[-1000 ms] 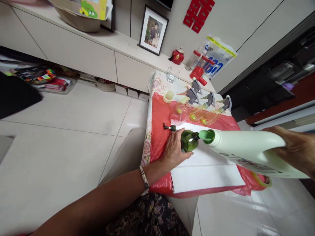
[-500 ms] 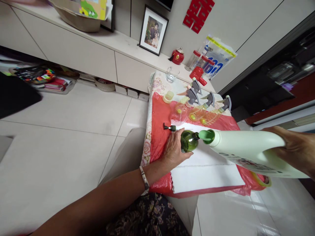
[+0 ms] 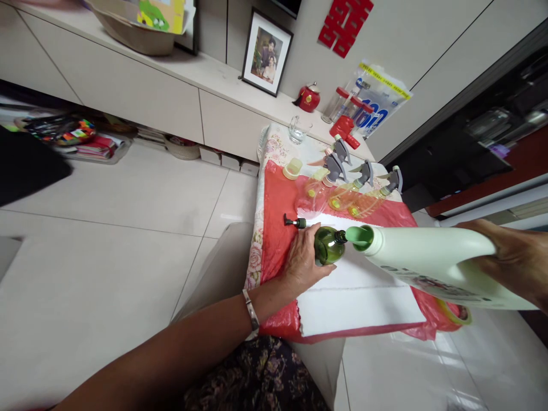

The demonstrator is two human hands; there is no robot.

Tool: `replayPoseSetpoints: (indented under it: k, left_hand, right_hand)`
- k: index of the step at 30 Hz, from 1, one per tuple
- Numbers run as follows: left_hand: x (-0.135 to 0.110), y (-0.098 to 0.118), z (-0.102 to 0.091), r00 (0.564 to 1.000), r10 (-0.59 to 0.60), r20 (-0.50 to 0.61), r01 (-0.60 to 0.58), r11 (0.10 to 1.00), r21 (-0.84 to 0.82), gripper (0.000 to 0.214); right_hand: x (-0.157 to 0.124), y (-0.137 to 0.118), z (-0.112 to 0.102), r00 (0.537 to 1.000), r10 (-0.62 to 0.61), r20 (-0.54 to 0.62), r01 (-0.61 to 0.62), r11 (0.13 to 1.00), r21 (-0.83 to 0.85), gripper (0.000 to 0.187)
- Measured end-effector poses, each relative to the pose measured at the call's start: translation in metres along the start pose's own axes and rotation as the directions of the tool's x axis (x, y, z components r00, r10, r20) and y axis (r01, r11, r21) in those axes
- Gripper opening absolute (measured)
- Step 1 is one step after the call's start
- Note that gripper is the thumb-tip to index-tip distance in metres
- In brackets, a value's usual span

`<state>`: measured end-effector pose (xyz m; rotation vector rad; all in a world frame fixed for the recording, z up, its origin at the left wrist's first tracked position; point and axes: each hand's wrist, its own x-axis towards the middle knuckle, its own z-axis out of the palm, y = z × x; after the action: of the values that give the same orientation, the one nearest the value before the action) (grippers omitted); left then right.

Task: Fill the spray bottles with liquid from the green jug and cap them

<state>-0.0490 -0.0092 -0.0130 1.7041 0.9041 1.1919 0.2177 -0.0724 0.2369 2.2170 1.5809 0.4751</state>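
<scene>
Fingers of the left hand (image 3: 305,260) are curled around the bottle (image 3: 329,248) above the cloth (image 3: 363,311); by the right hand (image 3: 514,260) the jug (image 3: 422,251) is gripped, its long axis pointed leftward, spout (image 3: 360,237) just beside the bottle's mouth (image 3: 341,236), contact unclear.

Red double-happiness sign 囍 (image 3: 346,25) on pale wall panel (image 3: 428,34), slanted in view, the one clear read; clear packet (image 3: 387,105): big blue characters, partly hidden, can't make out; its yellow strip (image 3: 385,81): row of small dark lettering, illegible; pale green jug (image 3: 428,245): label print too small; red pot (image 3: 309,98): small gold mark, unreadable
</scene>
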Motion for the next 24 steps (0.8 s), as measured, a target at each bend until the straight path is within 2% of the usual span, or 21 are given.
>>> replayPoseSetpoints:
  k: [5, 11, 24]
  left_hand:
    - [-0.0003, -0.0011, 0.001, 1.0, 0.004, -0.004, -0.004, 1.0, -0.002, 0.1]
    - [0.0006, -0.0019, 0.0014, 1.0, 0.01, -0.009, -0.01, 1.0, 0.003, 0.099]
    - [0.0008, -0.0009, 0.0007, 1.0, 0.012, -0.004, -0.012, 1.0, 0.002, 0.099]
  right_hand:
    - [0.0007, 0.0022, 0.0021, 0.999, -0.032, -0.026, 0.032, 0.999, -0.005, 0.05]
    - [-0.0003, -0.0015, -0.0029, 0.999, 0.029, 0.02, -0.029, 1.0, -0.005, 0.054]
    - [-0.0014, -0.0023, -0.0028, 1.0, 0.008, 0.008, -0.008, 1.0, 0.03, 0.05]
